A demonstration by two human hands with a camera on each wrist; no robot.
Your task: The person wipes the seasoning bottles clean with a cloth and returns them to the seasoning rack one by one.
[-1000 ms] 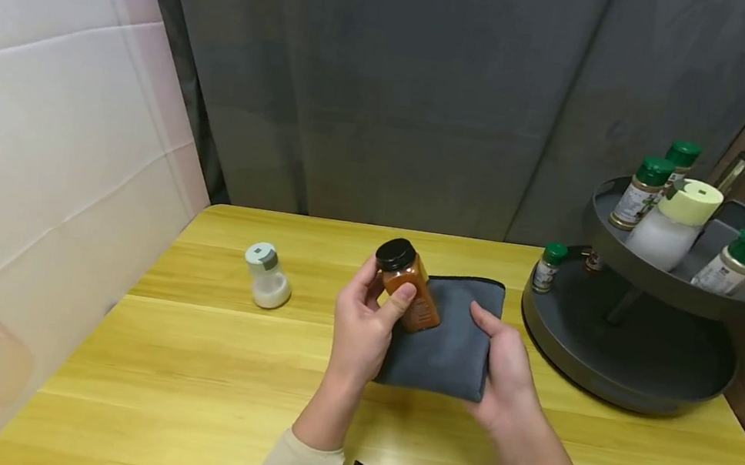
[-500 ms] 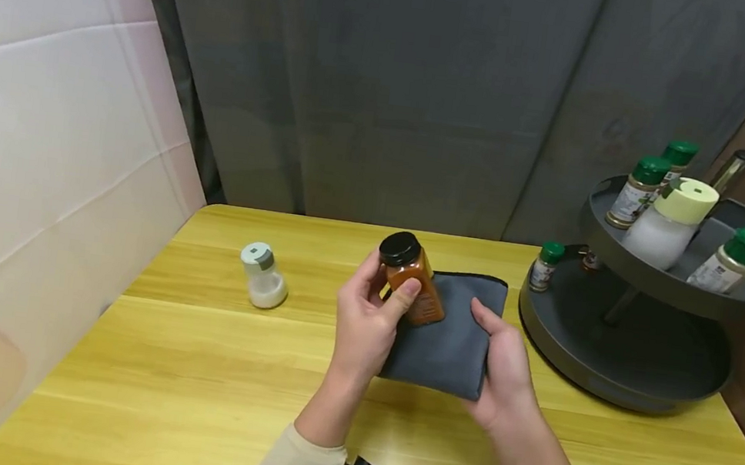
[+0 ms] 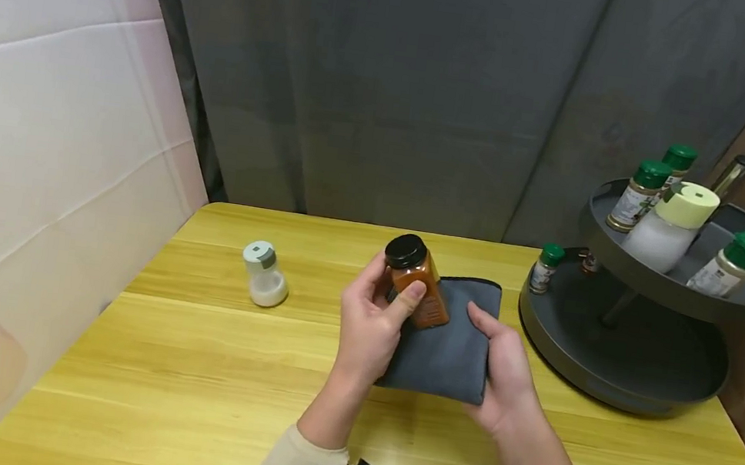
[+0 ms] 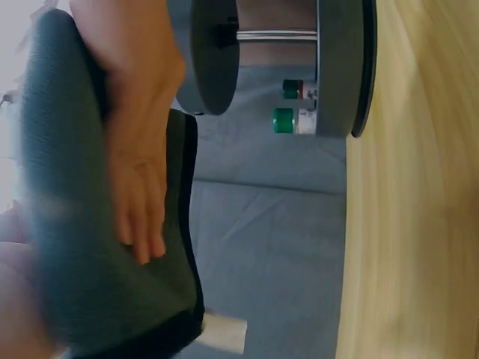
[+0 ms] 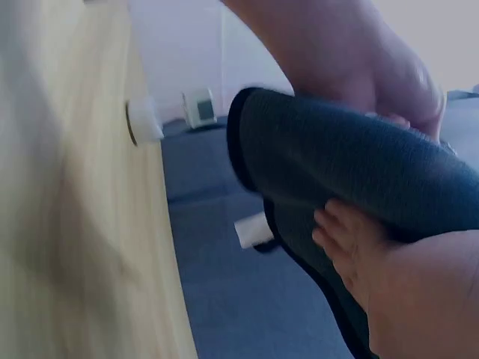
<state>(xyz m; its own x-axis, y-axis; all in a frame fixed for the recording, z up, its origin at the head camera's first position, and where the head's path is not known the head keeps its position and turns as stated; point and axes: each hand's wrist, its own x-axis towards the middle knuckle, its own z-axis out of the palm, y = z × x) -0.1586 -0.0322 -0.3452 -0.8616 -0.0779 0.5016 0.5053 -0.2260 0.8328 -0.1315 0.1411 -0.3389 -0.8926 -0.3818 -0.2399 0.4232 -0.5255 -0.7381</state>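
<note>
In the head view my left hand (image 3: 372,318) grips a square spice jar (image 3: 429,305) with a black lid and orange-red powder, thumb across its front. The jar leans to the left, its lower end over a folded dark grey cloth (image 3: 444,358) with black edging. My right hand (image 3: 505,369) holds the cloth by its right side, thumb on top. In the right wrist view the fingers of my right hand (image 5: 359,247) lie against the cloth's underside (image 5: 337,157). The left wrist view shows the cloth (image 4: 67,217) hiding the jar.
A glass shaker (image 3: 266,281) with a pale lid stands on the wooden table (image 3: 187,380) at left. On the right is a dark two-tier round rack (image 3: 622,356) holding green-capped spice jars (image 3: 724,264), a yellow-lidded shaker (image 3: 669,230) and other bottles. A grey curtain (image 3: 417,98) hangs behind.
The jar and my left hand have shifted slightly to the right over the cloth. My right hand stays nearly in place, still holding the cloth.
</note>
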